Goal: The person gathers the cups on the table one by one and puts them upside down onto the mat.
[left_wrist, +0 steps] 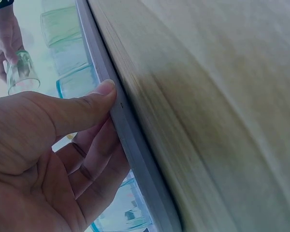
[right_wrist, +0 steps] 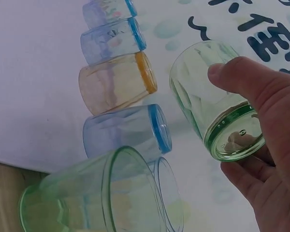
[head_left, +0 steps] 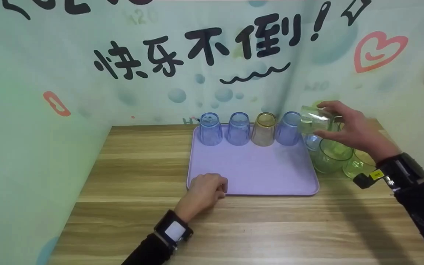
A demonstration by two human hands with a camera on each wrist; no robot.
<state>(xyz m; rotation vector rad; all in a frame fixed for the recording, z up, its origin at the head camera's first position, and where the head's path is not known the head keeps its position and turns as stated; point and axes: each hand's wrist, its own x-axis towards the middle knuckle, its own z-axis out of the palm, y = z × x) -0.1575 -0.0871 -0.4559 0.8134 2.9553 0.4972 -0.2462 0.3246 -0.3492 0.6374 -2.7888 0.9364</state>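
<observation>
My right hand [head_left: 359, 130] grips a pale green drinking glass [head_left: 312, 121] between thumb and fingers, raised above the tray's back right corner. The glass is tipped over on its side, its thick base [right_wrist: 237, 137] towards my palm. At the front left edge of a lilac tray [head_left: 252, 171], my left hand [head_left: 204, 189] pinches the rim, thumb on the outer side and fingers curled over inside. Upside down along the tray's back edge stand a blue glass [head_left: 211, 129], another blue glass [head_left: 238, 129], an amber glass [head_left: 264, 130] and a third blue glass [head_left: 288, 129].
Right of the tray, a green glass [head_left: 331, 158] stands mouth up on the wooden table [head_left: 134, 184]. A yellow-green glass [head_left: 359, 165] and a bluish glass [head_left: 312, 141] are close beside it, partly covered. A printed curtain [head_left: 160, 95] hangs directly behind the tray.
</observation>
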